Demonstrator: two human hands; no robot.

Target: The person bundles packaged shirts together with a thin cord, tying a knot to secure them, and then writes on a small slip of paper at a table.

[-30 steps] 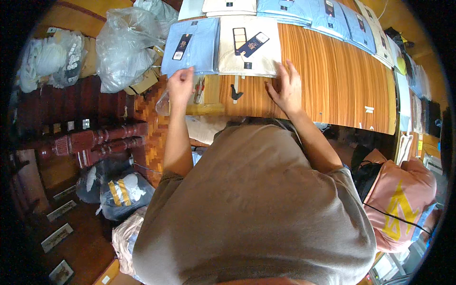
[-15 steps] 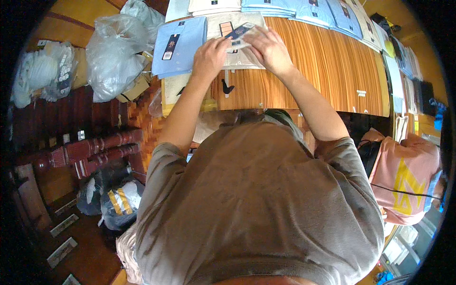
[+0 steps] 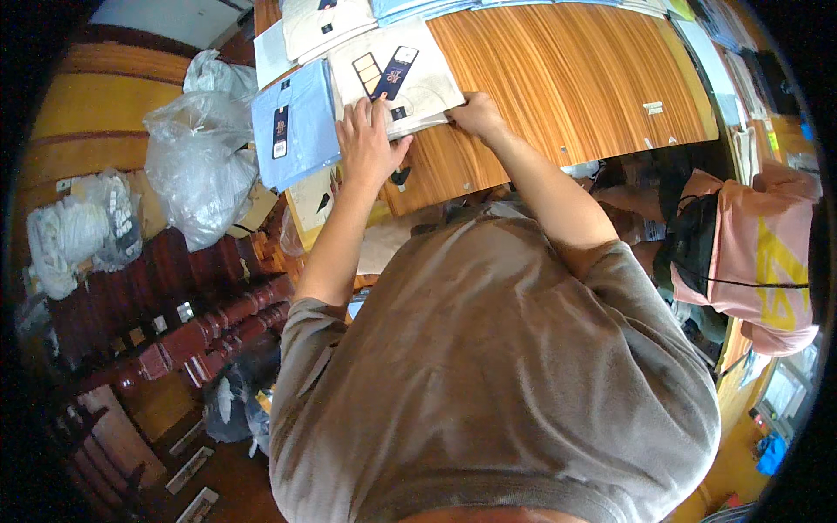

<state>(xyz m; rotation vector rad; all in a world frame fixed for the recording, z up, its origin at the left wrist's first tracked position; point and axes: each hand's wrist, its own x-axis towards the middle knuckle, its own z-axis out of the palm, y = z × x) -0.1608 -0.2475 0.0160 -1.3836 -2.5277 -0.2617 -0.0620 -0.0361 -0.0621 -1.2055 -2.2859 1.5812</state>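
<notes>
A beige folded shirt in clear wrapping [image 3: 427, 77] lies on the wood-grain table [image 3: 558, 78]. On its top rests a dark blue tag [image 3: 397, 75], slanted, next to a small panel of pale rectangles. My left hand [image 3: 368, 144] lies on the shirt's near left edge, fingers stretched out and thumb apart, fingertips by the tag's lower end. At the near right corner, my right hand [image 3: 478, 114] is closed on the edge of the wrapped shirt; its fingertips are partly hidden.
A light blue wrapped shirt [image 3: 298, 122] lies just left, its tag upright. Stacks of wrapped shirts [image 3: 324, 26] line the table's far side. Clear plastic bags [image 3: 196, 157] hang or stand at the left. A pink bag [image 3: 741, 253] is at the right.
The tag, held up in both hands before, now lies on the beige shirt. My left hand has settled on the near left edge, my right hand at the near right corner. The view has turned.
</notes>
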